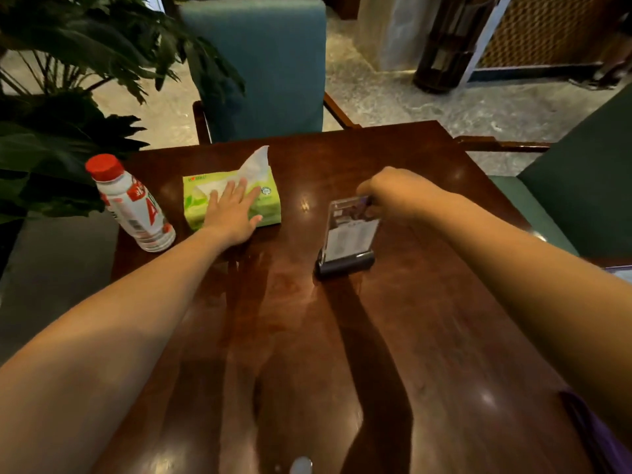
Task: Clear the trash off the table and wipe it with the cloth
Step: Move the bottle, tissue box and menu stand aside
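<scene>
A dark glossy wooden table [307,336] fills the view. My left hand [229,213] lies flat, fingers spread, on a green tissue pack [270,203] at the far left; a white tissue [254,164] sticks up from the pack. My right hand [393,193] is closed on the top edge of a clear acrylic sign holder [349,234] with a dark base, tilted toward me near the table's middle. A white bottle with a red cap [131,203] stands at the left edge. No cloth is in view.
A teal chair [266,63] stands behind the table, a green chair [581,200] to the right. Large plant leaves [61,124] hang over the left side. A purple thing [602,436] lies at the near right corner.
</scene>
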`<move>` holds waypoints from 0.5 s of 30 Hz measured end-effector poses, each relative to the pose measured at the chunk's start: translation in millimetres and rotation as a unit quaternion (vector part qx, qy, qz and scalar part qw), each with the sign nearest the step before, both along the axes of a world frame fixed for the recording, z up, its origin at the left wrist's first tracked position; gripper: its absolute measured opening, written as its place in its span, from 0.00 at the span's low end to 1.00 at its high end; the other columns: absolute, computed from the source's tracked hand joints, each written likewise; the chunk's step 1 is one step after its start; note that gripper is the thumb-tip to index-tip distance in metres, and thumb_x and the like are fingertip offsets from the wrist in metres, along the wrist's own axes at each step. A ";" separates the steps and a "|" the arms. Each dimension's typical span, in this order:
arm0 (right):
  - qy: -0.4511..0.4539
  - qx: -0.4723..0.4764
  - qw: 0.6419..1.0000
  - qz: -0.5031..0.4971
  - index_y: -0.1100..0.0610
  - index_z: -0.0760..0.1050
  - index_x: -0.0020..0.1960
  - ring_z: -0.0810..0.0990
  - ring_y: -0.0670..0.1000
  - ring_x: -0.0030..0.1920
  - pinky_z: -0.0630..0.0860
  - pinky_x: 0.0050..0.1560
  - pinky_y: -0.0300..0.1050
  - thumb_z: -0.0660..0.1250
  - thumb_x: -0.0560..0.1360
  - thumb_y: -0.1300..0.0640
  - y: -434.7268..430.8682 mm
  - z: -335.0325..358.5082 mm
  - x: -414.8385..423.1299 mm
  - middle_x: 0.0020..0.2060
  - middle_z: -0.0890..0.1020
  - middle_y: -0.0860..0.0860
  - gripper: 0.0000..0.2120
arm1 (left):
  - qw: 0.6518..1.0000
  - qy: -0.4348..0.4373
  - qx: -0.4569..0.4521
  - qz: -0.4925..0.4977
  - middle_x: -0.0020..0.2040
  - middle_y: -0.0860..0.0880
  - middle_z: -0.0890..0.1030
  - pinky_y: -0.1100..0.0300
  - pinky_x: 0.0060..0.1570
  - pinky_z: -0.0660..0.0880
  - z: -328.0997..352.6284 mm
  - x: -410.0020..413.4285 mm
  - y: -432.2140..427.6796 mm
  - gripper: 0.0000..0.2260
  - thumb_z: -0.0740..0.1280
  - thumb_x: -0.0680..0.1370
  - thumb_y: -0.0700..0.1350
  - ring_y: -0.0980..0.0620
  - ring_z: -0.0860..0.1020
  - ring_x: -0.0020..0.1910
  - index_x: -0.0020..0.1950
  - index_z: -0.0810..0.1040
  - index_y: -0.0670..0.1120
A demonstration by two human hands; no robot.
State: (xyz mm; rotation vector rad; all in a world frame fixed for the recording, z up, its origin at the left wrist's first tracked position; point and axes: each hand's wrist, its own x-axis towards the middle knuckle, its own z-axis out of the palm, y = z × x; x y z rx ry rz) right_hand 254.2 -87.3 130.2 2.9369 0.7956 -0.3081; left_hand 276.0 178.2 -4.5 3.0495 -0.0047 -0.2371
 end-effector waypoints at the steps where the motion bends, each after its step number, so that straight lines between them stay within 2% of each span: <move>1: -0.003 0.010 1.000 -0.006 0.56 0.78 0.54 0.79 0.57 0.51 0.68 0.42 0.45 0.66 0.75 0.61 2.0 0.6 4.0 0.51 0.81 0.56 0.08 | 1.000 -0.001 0.008 -0.005 0.78 0.47 0.44 0.43 0.74 0.43 -2.2 0.7 2.5 0.27 0.54 0.80 0.55 0.46 0.42 0.77 0.76 0.46 0.54; 8: -0.034 0.069 0.996 -0.054 0.59 0.78 0.54 0.79 0.61 0.52 0.76 0.49 0.52 0.65 0.74 0.64 22.4 -7.0 57.4 0.53 0.80 0.59 0.09 | 1.000 0.014 0.000 -0.024 0.78 0.49 0.43 0.42 0.73 0.41 -11.0 1.5 7.6 0.29 0.53 0.79 0.58 0.47 0.41 0.77 0.76 0.45 0.55; 15: -0.063 0.029 0.996 -0.058 0.61 0.75 0.56 0.76 0.63 0.54 0.72 0.51 0.54 0.62 0.75 0.65 52.2 -17.3 107.4 0.55 0.78 0.62 0.10 | 0.999 0.036 -0.012 -0.029 0.78 0.50 0.42 0.43 0.74 0.41 -12.5 7.0 12.6 0.29 0.52 0.78 0.60 0.48 0.40 0.77 0.76 0.45 0.56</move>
